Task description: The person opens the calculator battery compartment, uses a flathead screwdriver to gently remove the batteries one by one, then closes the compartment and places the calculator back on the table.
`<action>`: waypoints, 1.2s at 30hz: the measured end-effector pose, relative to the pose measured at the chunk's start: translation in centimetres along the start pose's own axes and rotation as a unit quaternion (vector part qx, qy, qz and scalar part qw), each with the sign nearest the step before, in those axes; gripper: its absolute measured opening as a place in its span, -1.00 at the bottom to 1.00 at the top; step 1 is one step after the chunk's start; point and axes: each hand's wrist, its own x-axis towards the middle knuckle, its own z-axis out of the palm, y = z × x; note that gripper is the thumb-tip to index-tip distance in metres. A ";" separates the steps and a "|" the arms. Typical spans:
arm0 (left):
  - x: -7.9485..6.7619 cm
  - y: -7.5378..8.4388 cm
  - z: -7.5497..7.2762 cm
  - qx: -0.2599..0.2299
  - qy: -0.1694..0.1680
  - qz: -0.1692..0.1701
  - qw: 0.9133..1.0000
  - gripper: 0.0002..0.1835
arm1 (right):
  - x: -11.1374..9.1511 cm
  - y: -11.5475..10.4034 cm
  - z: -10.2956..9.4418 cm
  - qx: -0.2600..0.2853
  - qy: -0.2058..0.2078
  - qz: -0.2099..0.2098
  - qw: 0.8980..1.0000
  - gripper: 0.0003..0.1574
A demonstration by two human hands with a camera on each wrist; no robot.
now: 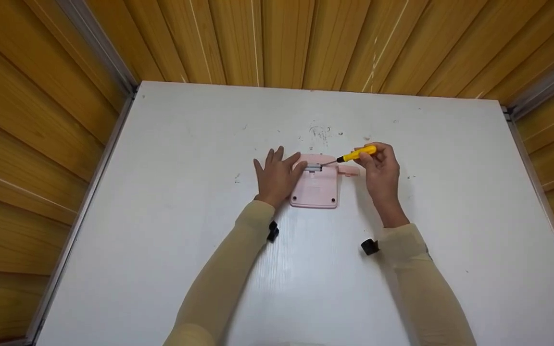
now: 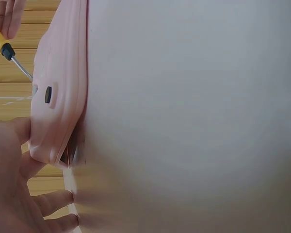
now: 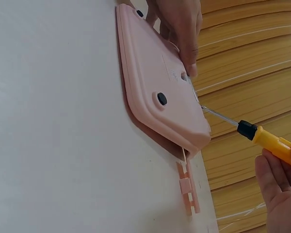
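Note:
A pink calculator lies face down on the white table, its battery slot uncovered with a battery inside. My left hand rests along its upper left side, fingers spread, the thumb at the left end of the battery. In my right hand I grip a screwdriver with a yellow handle and black collar. Its thin metal tip reaches the right end of the battery slot. The right wrist view shows the shaft slanting to the calculator's back. The pink battery cover lies just right of the calculator.
The white table carries small dark marks beyond the calculator. Slatted wood-look walls stand behind and at both sides. A black wrist camera sits on the right sleeve, another on the left.

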 end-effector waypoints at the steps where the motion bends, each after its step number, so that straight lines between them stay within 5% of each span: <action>1: 0.0 0.0 0.0 0.000 0.000 0.001 1.000 -0.38 | 0.0 0.1 -0.1 0.006 0.002 0.003 1.000 -0.59; 24: 0.0 0.1 0.0 -0.014 -0.001 -0.009 1.000 -0.37 | 0.0 1.7 -0.9 0.136 0.041 0.143 0.980 -0.60; 36: 0.0 0.1 0.0 0.002 -0.002 -0.004 1.000 -0.39 | -0.4 2.6 -0.7 0.167 0.065 0.169 0.969 -0.64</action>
